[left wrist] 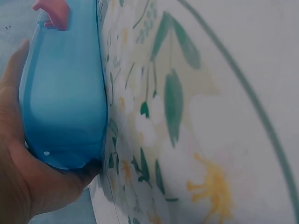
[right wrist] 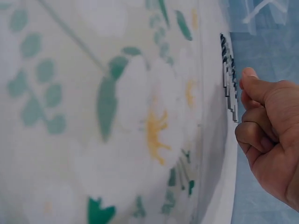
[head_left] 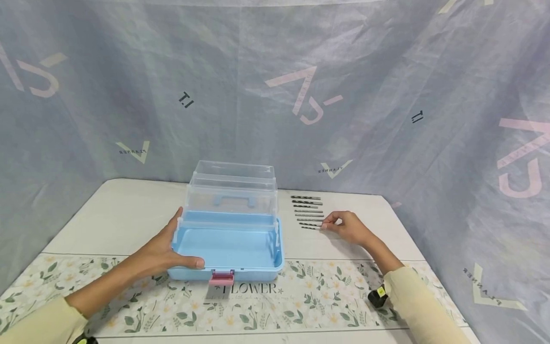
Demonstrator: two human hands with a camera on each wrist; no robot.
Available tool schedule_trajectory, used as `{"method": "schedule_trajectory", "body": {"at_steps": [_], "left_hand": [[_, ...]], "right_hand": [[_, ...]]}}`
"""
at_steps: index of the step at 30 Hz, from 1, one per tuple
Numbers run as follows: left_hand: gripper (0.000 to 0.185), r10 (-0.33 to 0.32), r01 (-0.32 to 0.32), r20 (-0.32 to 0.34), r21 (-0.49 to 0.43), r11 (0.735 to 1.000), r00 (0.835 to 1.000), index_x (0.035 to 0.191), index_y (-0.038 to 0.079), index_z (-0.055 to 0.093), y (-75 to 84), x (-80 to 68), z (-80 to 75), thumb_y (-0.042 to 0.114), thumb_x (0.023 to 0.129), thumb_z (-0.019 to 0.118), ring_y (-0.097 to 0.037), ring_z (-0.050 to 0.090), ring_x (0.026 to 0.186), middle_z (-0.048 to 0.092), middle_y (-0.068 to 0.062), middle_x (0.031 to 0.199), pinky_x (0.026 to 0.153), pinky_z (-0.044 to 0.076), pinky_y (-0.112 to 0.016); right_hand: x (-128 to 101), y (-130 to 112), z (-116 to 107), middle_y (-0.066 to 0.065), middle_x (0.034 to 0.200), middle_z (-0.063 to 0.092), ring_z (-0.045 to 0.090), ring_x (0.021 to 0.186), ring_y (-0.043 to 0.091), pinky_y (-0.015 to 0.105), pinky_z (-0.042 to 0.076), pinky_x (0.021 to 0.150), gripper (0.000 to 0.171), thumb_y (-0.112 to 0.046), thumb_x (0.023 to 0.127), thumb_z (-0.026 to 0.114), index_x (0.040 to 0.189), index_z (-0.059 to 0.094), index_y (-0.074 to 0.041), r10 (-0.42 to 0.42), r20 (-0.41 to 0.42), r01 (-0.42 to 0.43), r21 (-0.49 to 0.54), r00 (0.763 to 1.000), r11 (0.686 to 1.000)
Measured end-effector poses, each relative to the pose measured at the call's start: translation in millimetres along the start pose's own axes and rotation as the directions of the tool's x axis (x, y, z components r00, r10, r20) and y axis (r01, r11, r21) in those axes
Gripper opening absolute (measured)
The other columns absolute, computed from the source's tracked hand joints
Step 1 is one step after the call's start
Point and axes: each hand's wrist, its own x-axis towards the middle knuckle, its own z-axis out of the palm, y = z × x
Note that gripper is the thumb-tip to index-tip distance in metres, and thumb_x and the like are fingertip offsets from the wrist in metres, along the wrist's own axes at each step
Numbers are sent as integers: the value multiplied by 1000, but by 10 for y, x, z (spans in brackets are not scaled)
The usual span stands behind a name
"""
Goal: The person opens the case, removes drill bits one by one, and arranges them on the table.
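A light blue box [head_left: 223,274] with a clear lid [head_left: 232,179] raised at the back and a pink latch [head_left: 221,277] stands at the centre of the table. My left hand [head_left: 161,251] grips its left side, the thumb along the front rim and the other fingers around the side wall, as the left wrist view also shows. Right of the box, several drill bits [head_left: 308,210] lie in a row, larger ones at the back. With thumb and index finger, my right hand [head_left: 350,228] pinches the shank end of the nearest, small drill bit [head_left: 309,228].
Under the box lies a floral cloth strip [head_left: 326,296] with printed lettering across the white table [head_left: 129,210]. Grey printed curtains [head_left: 240,95] hang behind the table and at both sides. A dark device [head_left: 378,297] is worn at the right wrist.
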Motion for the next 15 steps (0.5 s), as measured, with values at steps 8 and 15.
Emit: {"method": "schedule_trajectory", "body": {"at_steps": [8, 15], "left_hand": [[159, 18, -18, -15, 0, 1000, 1000, 179, 30, -26, 3, -2, 6, 53, 83, 100, -74, 12, 164, -7, -37, 186, 114, 42, -89], [162, 12, -12, -24, 14, 1000, 1000, 179, 26, -26, 9, 12, 16, 55, 81, 101, -73, 13, 164, -4, -37, 186, 115, 41, -90]], "right_hand": [[29, -49, -37, 4, 105, 81, 73, 100, 21, 29, 59, 80, 11, -20, 110, 76, 108, 84, -12, 3, -1, -3, 2, 1000, 1000], [38, -75, -7, 4, 105, 81, 75, 97, 19, 30, 61, 81, 11, -20, 110, 77, 107, 84, -12, 3, 9, -3, 7, 1000, 1000]]}}
